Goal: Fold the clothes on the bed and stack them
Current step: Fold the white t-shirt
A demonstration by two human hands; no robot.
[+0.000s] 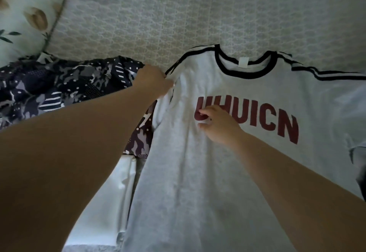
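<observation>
Pinching the white, black-trimmed cotton T-shirt point(227, 172) at its sleeve seam with the left hand point(153, 82) and at its chest print with the right hand point(219, 126), the person risks a crooked fold if either grip slips, or snagging the dark patterned garment point(59, 85) beside it.

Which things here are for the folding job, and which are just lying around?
For the job:
white T-shirt, gripped by left hand and pinched by right hand
dark patterned garment
white cloth

Just lying about:
flowered pillows
grey bedspread
</observation>
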